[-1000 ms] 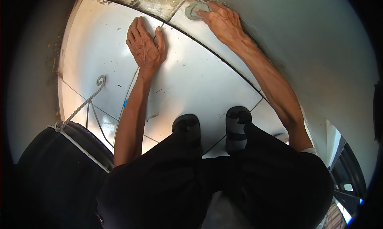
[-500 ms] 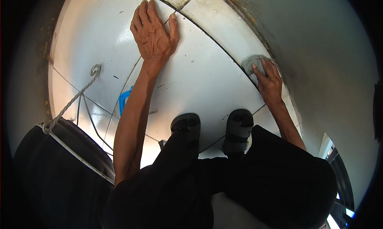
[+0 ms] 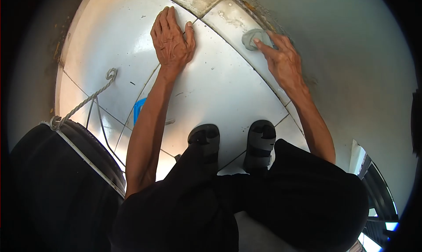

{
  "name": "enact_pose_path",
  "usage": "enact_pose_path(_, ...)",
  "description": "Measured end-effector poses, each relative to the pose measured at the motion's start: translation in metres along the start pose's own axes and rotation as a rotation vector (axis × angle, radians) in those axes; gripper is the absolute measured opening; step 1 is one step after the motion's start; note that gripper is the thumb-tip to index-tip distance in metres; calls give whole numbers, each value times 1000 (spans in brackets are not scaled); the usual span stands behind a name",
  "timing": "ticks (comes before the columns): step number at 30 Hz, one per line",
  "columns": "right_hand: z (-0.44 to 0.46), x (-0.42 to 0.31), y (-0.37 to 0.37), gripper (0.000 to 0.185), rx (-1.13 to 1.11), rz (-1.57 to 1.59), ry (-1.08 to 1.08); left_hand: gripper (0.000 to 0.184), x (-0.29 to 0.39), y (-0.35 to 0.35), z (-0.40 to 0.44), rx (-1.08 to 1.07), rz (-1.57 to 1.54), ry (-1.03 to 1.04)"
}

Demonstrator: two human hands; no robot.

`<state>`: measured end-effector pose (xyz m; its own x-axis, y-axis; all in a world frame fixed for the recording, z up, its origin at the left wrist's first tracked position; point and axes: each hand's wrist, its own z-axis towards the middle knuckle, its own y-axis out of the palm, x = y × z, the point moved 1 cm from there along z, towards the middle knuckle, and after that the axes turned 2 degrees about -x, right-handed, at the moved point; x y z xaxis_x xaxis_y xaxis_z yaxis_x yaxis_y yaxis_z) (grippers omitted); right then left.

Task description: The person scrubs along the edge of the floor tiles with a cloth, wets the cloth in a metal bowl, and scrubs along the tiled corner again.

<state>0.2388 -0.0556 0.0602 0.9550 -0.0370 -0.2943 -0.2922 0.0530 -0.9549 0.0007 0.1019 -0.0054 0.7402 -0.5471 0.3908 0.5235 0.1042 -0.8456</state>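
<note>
My left hand point(image 3: 172, 43) rests flat on the white floor tiles point(image 3: 220, 85), its palm down and fingers stretched out with nothing in them. On the right, my right hand point(image 3: 283, 54) grips a grey-green cloth point(image 3: 254, 39), bunched under the fingers and thumb. The cloth lies against the tiled border strip point(image 3: 226, 21) at the foot of the wall, close to a stained, yellowish patch. Part of the cloth is hidden beneath the fingers.
At left stands a twisted metal rod point(image 3: 90, 100) with a curled end, beside a large black object point(image 3: 57, 181). A blue plastic item point(image 3: 139, 109) lies partly behind my left forearm. My sandalled feet point(image 3: 259, 142) are on the tiles. A grey wall point(image 3: 351, 85) curves along the right.
My right hand has slid the cloth up and to the left along the border strip, toward the stained patch. The left hand stays flat on the floor; the view has shifted slightly.
</note>
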Motion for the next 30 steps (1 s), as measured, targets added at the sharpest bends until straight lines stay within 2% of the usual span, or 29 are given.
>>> enact_pose_path(4, -136, 43, -18, 53, -126, -126, 142, 59, 3, 2, 1, -1, 79, -14)
enact_pose_path(8, -158, 56, 10, 52, -133, -45, 153, 62, 2, 5, 0, -23, 99, -5)
enact_pose_path(12, -66, 30, 31, 51, -72, 6, -12, 61, 7, 3, 1, -35, 72, -13)
enact_pose_path(18, 98, -14, 89, 37, 132, -48, -214, 58, 6, 0, 3, -32, 89, -7)
enact_pose_path(19, 129, -25, 100, 33, 104, 119, -51, 58, 5, 0, 2, -31, 77, -8)
enact_pose_path(20, 150, -31, 103, 45, 79, 285, 106, 58, 4, 0, 2, -25, 68, -8)
enact_pose_path(23, 157, -43, 72, 36, 200, 381, -6, 56, -1, -2, -1, -18, 32, 8)
enact_pose_path(24, 142, -41, 59, 27, 223, 219, -89, 55, -2, -2, -1, -14, -2, 0)
enact_pose_path(25, 117, -35, 42, 33, 245, 53, -172, 54, -1, -3, 0, -11, -7, -4)
enact_pose_path(27, 53, -19, 11, 32, 130, 28, -107, 55, 1, -2, 0, -5, -1, -14)
enact_pose_path(30, -60, 11, -20, 36, -46, 14, 106, 56, 0, 1, -1, -1, 22, -22)
